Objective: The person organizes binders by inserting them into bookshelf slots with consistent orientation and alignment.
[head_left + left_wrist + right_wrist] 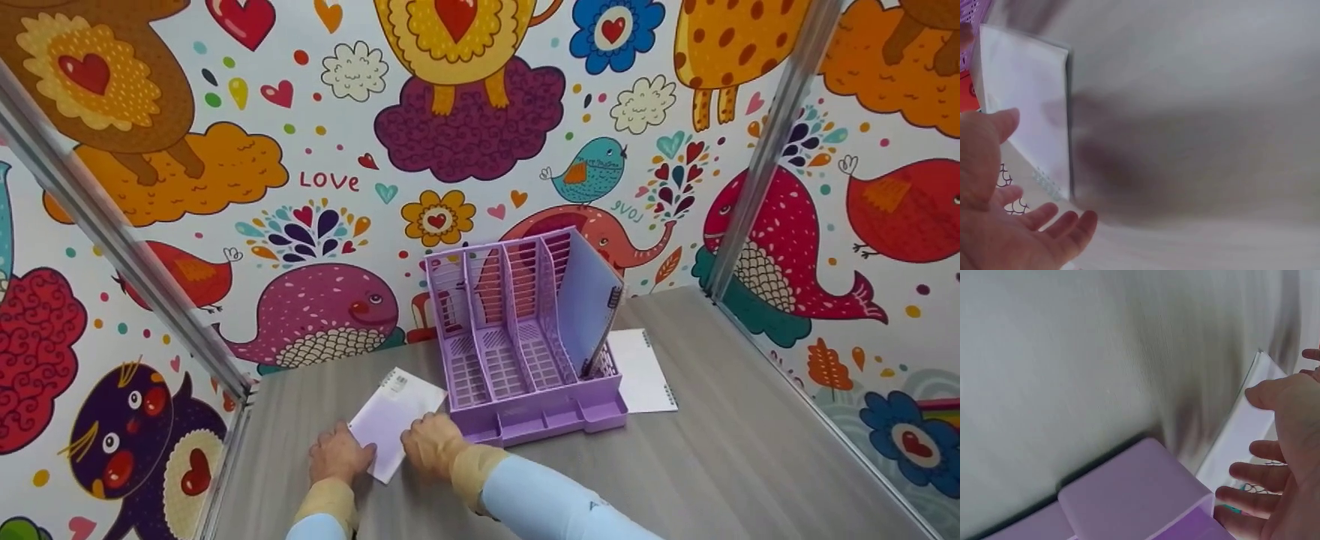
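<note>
A spiral-bound notebook (391, 424) with a pale purple and white cover lies on the table, left of a purple desk organizer (525, 405). At its left edge is my left hand (339, 454); the left wrist view shows the fingers spread and loosely bent, the thumb overlapping the notebook (1039, 101). My right hand (433, 444) is by the right edge, between notebook and organizer. Its fingers are apart and relaxed in the right wrist view, with the thumb over the notebook (1235, 436). Contact with the cover is hard to tell for either hand.
Tall dividers split the organizer into slots, and a blue-covered spiral notebook (585, 300) stands in the rightmost one. Small trays (540, 427) line its front. Behind its right side lies a white spiral notebook (643, 371). Patterned walls with metal posts (772, 150) enclose the table (720, 450).
</note>
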### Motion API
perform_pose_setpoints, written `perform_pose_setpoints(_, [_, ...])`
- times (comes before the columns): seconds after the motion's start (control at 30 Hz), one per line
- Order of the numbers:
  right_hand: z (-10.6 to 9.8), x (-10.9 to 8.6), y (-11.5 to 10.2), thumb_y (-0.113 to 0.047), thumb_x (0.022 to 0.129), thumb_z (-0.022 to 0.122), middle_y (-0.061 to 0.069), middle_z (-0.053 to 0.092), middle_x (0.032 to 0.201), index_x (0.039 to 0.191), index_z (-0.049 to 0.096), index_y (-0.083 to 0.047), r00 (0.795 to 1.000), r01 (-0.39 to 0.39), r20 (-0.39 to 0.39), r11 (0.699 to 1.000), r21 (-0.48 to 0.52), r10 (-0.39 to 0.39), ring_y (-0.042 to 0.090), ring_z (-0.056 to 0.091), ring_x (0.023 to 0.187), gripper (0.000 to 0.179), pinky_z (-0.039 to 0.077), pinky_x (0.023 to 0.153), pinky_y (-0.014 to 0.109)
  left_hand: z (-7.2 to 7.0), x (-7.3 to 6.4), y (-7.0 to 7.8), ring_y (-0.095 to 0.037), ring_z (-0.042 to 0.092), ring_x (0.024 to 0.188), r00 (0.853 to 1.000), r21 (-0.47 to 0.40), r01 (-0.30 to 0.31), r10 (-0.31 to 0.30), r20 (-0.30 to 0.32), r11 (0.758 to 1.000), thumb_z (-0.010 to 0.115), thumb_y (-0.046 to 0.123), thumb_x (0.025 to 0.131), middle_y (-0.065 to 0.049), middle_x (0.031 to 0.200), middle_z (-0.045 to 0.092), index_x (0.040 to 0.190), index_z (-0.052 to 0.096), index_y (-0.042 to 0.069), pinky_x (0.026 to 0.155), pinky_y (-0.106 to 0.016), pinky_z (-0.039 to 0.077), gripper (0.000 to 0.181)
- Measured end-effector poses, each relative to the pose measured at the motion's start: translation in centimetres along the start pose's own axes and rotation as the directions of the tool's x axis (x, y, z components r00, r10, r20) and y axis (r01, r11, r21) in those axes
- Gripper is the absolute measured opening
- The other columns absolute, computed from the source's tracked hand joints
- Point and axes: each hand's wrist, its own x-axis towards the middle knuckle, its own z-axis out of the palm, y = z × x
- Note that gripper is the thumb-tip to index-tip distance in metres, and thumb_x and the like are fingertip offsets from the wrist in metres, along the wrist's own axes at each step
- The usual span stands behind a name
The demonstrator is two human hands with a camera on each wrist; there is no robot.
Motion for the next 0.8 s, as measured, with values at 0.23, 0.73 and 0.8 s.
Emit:
perform_pose_setpoints(0.23, [0.9,-0.9,-0.4,-0.078,0.088,0.075,-0.011,0.069,0.132,0.142,0.063,-0.035,0.99,0.042,0.134,0.999,0.034,-0.046,0.011,0.067,0.119,0.069,0.057,0.097,0.034,0.6,0.0,0.0,-0.064,0.053,0.139,0.999,0.004,0.027,-0.027,0.045,1.0,0.082,0.037,0.095,-0.046,0.145,0.053,0.156,0.044,-0.017,0.122,-0.073,0.047,0.089])
perform_pose_setpoints(0.73, [1.6,-1.4,-0.7,-0.084,0.095,0.064,-0.009,0.059,0.154,0.156,0.055,-0.037,0.975,0.07,0.201,0.99,0.12,-0.093,0.012,0.061,0.136,0.078,0.054,0.113,0.036,0.6,0.6,0.8,-0.067,0.052,0.14,0.999,-0.069,0.034,-0.032,0.029,0.997,0.082,0.039,0.094,-0.05,0.149,0.048,0.16,0.037,-0.017,0.123,-0.074,0.045,0.097])
perform_pose_setpoints(0.8, [1.5,-1.4,-0.9,-0.087,0.093,0.063,-0.009,0.058,0.157,0.159,0.054,-0.037,0.973,0.069,0.212,0.99,0.119,-0.094,0.012,0.061,0.139,0.082,0.053,0.114,0.036,0.6,0.7,0.8,-0.065,0.053,0.139,0.999,-0.072,0.035,-0.033,0.028,0.997,0.083,0.038,0.094,-0.049,0.148,0.05,0.159,0.038,-0.017,0.123,-0.074,0.046,0.096])
